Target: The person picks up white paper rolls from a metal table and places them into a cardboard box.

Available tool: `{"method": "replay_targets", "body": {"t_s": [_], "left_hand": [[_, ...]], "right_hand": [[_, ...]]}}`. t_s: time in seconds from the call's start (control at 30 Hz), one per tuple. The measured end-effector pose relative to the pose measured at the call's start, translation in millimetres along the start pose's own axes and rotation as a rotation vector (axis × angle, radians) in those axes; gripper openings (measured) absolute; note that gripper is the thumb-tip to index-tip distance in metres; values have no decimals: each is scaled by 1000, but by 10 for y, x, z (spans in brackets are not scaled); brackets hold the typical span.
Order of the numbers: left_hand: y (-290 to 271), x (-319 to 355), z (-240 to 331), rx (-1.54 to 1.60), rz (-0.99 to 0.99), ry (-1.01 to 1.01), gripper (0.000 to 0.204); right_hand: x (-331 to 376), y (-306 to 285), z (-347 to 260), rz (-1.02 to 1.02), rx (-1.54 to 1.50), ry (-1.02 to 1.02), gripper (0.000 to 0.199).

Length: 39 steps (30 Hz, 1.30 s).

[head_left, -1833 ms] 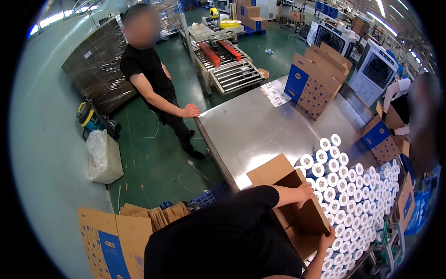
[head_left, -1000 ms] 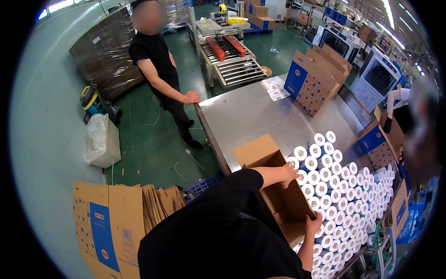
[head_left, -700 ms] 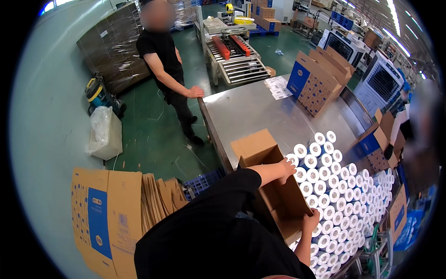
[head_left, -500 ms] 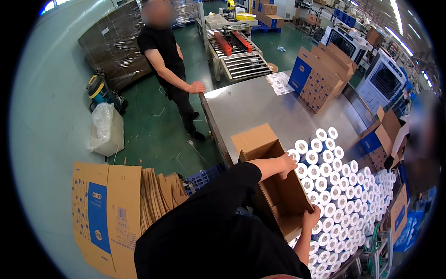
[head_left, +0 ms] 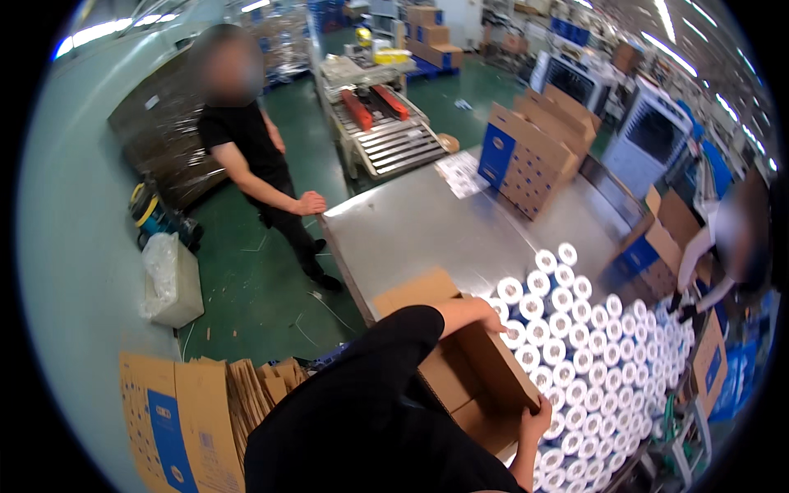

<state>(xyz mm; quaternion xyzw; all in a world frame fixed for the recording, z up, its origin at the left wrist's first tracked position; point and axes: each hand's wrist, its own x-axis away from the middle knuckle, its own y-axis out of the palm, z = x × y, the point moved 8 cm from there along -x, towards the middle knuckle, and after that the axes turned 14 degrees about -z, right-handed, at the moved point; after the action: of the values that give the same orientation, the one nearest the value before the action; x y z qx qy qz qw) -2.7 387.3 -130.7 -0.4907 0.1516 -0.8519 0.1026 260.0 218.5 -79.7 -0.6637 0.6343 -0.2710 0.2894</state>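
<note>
An open cardboard box tilts at the near edge of the metal table, its inside bare and a flap spread toward the far left. My left hand grips the far part of its right wall, fingertips partly hidden beside the rolls. Lower down, my right hand is closed on the same wall near the near corner, thumb on the rim. Right against that wall stand many white-topped rolls with blue sides, upright and packed closely.
A metal table bears a printed sheet and an open carton. Flattened cartons stack at left. A person rests a hand on the table corner; another works at right beside a carton. Beyond lies a roller conveyor.
The view has shifted, so the scene sits lower and further left. Both hands stay at the box's right wall; my left hand has drawn closer around its edge.
</note>
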Motion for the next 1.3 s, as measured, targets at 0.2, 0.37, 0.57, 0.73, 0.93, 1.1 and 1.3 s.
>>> {"method": "replay_targets", "body": {"t_s": [0.2, 0.37, 0.57, 0.73, 0.93, 1.1, 1.3], "left_hand": [[195, -131, -257, -12, -280, -28, 61], [-12, -335, -719, -255, 55, -158, 55], [-389, -484, -237, -517, 395, 35, 60], [-463, -834, -133, -580, 254, -34, 67], [-149, -782, -267, -541, 380, 115, 65], [32, -1210, -398, -268, 352, 210, 59], [19, -1108, -218, -575, 365, 198, 32]], "right_hand": [[8, -46, -220, -98, 86, 84, 35], [-206, -393, -461, -232, -12, 142, 30], [-854, -158, 561, -555, -60, 505, 31], [-1369, 490, 924, -549, 222, 203, 51], [-1794, 731, 813, -377, 387, 163, 77], [-1904, 941, 1065, -406, 354, 384, 82], [-1878, 1099, 1147, -431, 421, 401, 69]]}}
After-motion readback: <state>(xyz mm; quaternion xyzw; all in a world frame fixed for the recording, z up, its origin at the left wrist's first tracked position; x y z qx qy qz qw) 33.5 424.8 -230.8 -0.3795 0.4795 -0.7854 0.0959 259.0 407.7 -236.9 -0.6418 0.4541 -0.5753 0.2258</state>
